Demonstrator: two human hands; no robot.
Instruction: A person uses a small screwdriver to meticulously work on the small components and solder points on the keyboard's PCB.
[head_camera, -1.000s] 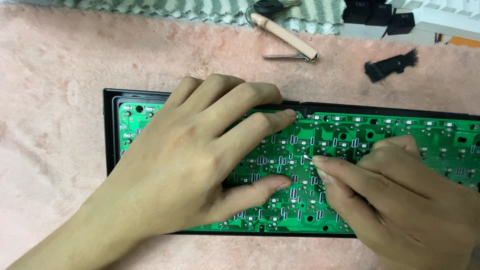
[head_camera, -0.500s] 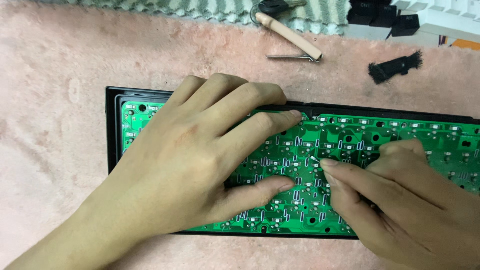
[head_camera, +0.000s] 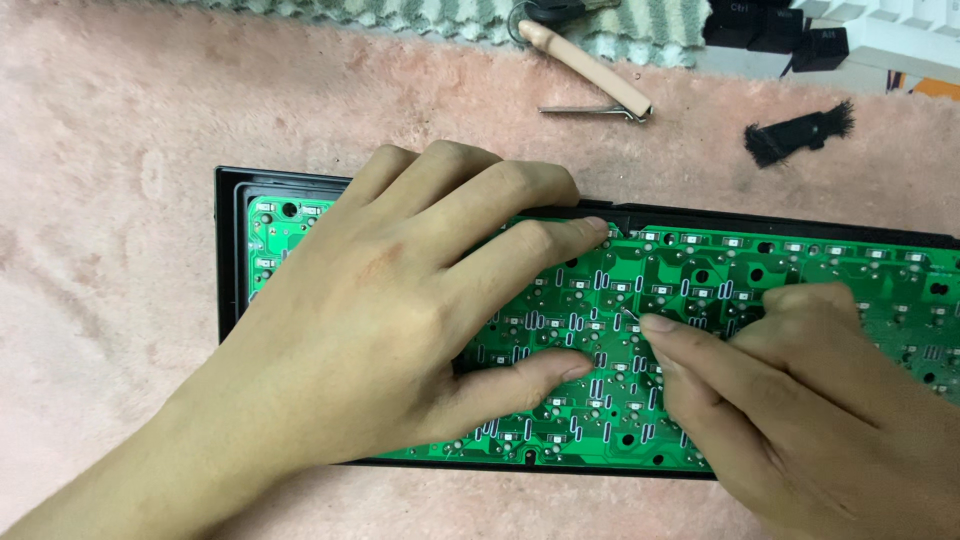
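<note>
Left hand (head_camera: 400, 330) flat on circuit board (head_camera: 800, 270) — right hand (head_camera: 800, 400) perhaps pinching something.

Left hand (head_camera: 400, 320) lies flat across the green circuit board (head_camera: 820, 270), blocking its left half; right hand (head_camera: 800, 400) covers the lower right. Board's upper right lies bare. Behind, a wooden-handled tool (head_camera: 590, 70) and black brush (head_camera: 800, 130) sit on the pink mat (head_camera: 110, 200), open room left.

circuit board (head_camera: 700, 270): glossy green | frame (head_camera: 228, 250): black plastic | mat (head_camera: 120, 150): pink fuzzy cloth
</note>
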